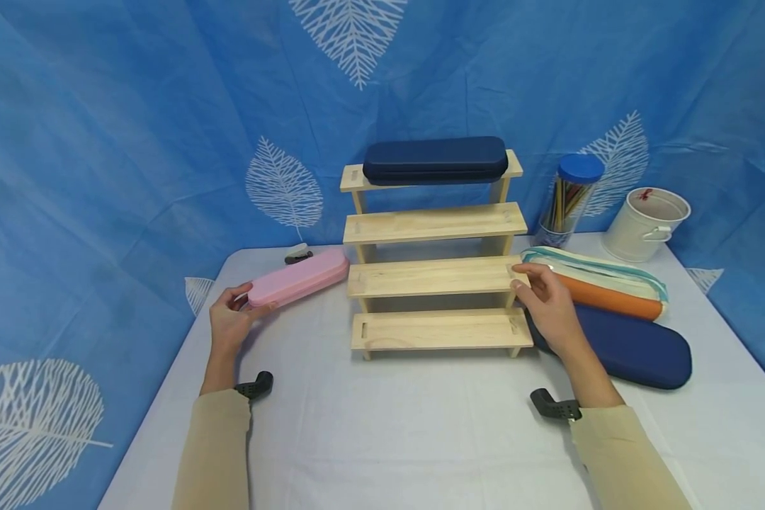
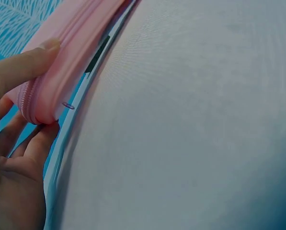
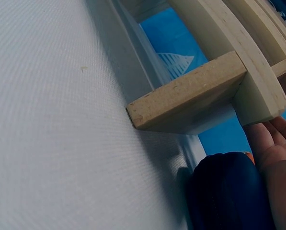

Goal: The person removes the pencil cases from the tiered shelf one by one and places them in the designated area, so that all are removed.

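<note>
My left hand [image 1: 231,319] grips the near end of a pink zippered pencil case [image 1: 301,276], left of the wooden shelf. In the left wrist view the thumb lies on top of the pink case [image 2: 68,62] and the fingers are under its end. My right hand [image 1: 551,306] holds the right end of the tiered wooden shelf [image 1: 433,276], at the second step from the bottom. The right wrist view has the shelf's bottom step and leg [image 3: 190,93] close up, with the hand [image 3: 279,148] partly behind. A dark blue case [image 1: 435,159] lies on the top step.
Right of the shelf lie a second blue case [image 1: 637,347] and a cream, teal and orange pouch [image 1: 612,287]. Behind them stand a blue-lidded jar of pencils [image 1: 570,198] and a white bucket [image 1: 644,227]. A small dark object [image 1: 298,255] lies behind the pink case.
</note>
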The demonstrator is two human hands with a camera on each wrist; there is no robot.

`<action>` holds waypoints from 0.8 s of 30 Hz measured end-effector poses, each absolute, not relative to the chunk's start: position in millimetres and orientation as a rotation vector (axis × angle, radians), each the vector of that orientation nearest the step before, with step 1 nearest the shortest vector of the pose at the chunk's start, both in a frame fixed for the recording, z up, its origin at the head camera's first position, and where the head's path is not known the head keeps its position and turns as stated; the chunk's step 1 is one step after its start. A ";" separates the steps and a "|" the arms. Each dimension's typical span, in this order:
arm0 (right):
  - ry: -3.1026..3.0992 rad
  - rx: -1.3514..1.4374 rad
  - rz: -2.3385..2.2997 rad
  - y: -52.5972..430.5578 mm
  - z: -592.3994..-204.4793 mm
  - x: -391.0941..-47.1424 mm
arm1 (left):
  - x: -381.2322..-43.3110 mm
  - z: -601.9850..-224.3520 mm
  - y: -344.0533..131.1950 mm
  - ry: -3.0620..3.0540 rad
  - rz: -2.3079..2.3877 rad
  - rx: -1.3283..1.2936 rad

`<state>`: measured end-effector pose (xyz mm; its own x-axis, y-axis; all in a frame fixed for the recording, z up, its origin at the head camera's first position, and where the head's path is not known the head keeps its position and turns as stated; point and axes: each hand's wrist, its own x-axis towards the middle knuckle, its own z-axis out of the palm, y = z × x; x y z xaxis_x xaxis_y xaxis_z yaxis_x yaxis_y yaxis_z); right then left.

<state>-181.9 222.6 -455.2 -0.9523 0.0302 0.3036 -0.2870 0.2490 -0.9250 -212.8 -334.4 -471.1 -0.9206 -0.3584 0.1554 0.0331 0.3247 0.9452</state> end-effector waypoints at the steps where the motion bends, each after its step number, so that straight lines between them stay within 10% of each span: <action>1: -2.261 0.244 1.766 222.5 -454.9 -182.0 | -212.9 -471.4 -334.6 -2.258 -1.633 0.291; 24: -2.280 0.237 1.748 222.9 -454.8 -181.9 | -217.5 -478.3 -336.9 -2.335 -1.631 0.334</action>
